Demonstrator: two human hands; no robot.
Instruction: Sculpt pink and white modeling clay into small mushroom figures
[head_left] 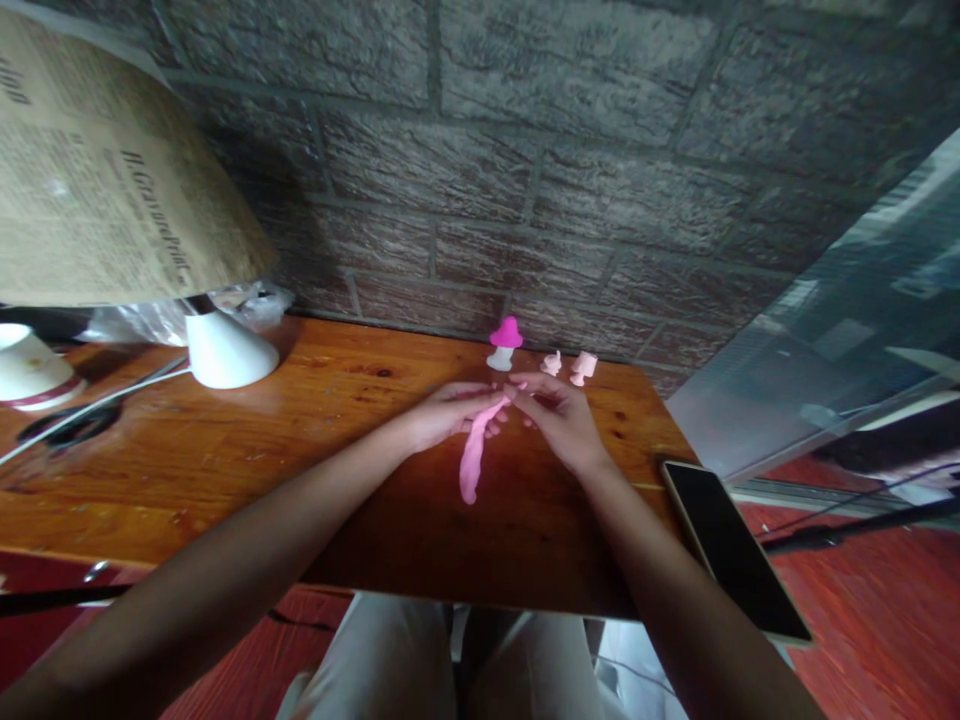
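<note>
A long strip of pink modelling clay hangs from between my two hands, over the wooden table. My left hand is closed on its upper part, thumb along the top. The fingertips of my right hand pinch the strip's upper end, close against the left fingertips. Just behind the hands stands a small mushroom figure with a bright pink cap and a whitish stem. Two small pale pink pieces, one cup-like and one blocky on a foot, stand to its right.
A lamp with a paper-print shade rises at the left. Beside it are a paper cup, black-handled scissors, a white cable and plastic wrap. A dark tablet overhangs the right table edge. A brick wall closes the back.
</note>
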